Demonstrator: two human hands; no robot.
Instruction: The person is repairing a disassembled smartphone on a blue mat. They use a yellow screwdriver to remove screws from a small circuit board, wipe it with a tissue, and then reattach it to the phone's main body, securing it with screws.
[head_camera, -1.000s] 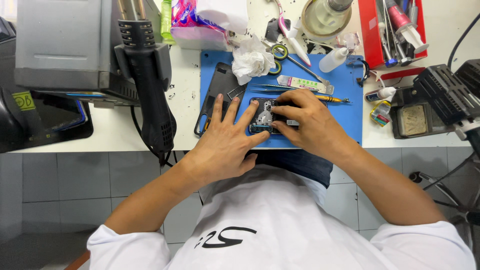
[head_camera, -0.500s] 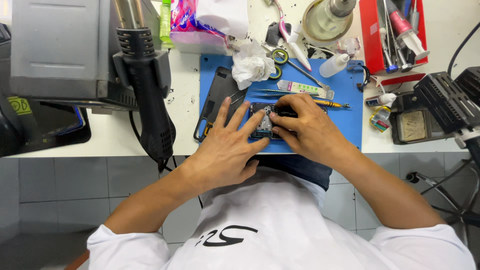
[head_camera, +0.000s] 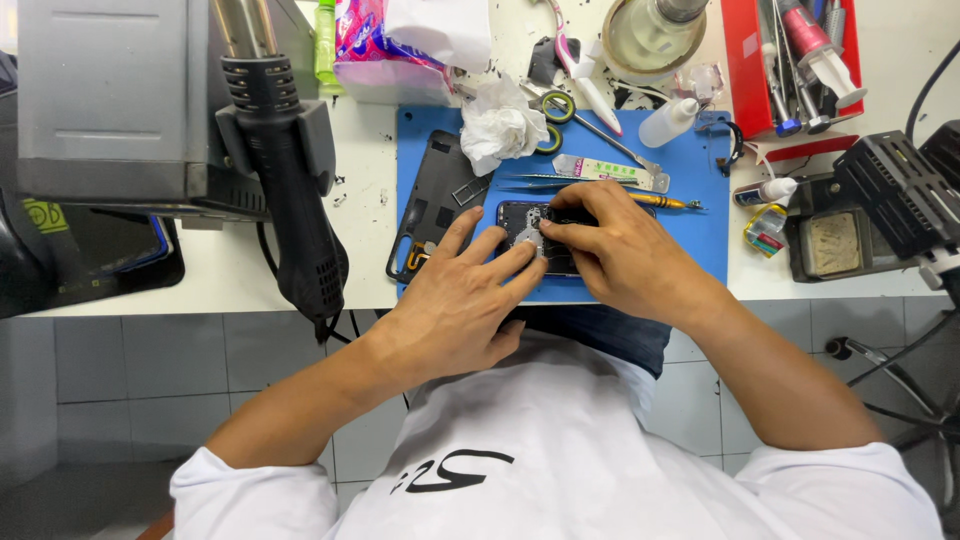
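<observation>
**Both hands on the opened phone**

The opened phone (head_camera: 527, 232) lies on the blue mat (head_camera: 690, 250), at its near edge. The left hand (head_camera: 455, 305) rests on it with fingers spread and holds it flat. The right hand (head_camera: 622, 255) presses its fingertips together on the phone's inside; if they pinch a small part, I cannot tell. To do this well, keep the left hand steady and move the right fingertips gently. A dark back cover (head_camera: 432, 205) lies just left.

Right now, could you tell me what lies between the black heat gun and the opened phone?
A black back cover on the blue mat, in the head view.
</observation>
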